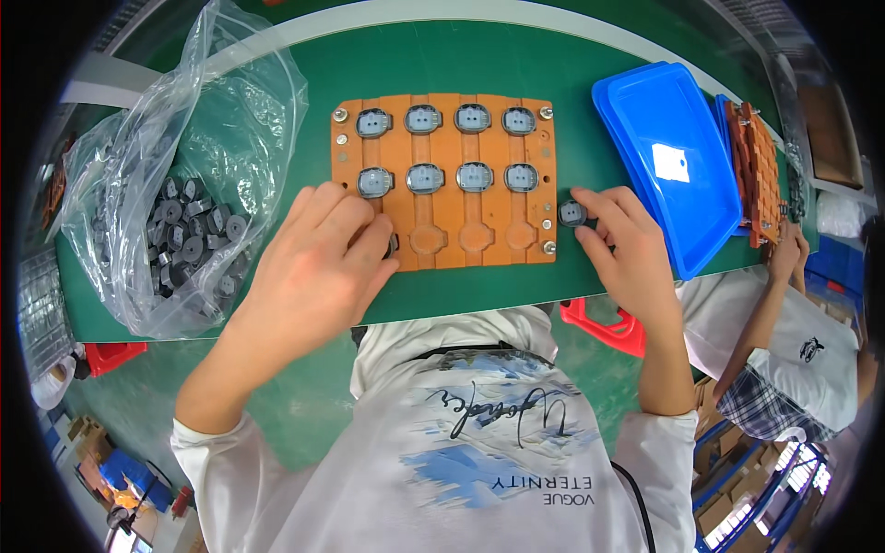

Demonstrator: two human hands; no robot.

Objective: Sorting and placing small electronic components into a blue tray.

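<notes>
At the orange tray's (442, 235) lower edge, both hands (318, 263) pinch small round parts (572, 214).

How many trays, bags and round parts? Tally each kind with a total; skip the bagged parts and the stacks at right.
Orange tray: 1
Clear bag: 1
Seated round parts: 8
Loose round parts: 2, one in right hand, one half hidden under left hand
Total: 12

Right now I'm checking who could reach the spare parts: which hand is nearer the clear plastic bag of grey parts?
Left. The left hand rests on the orange tray's lower left corner, just right of the plastic bag. The right hand is beyond the tray's right edge.
</notes>
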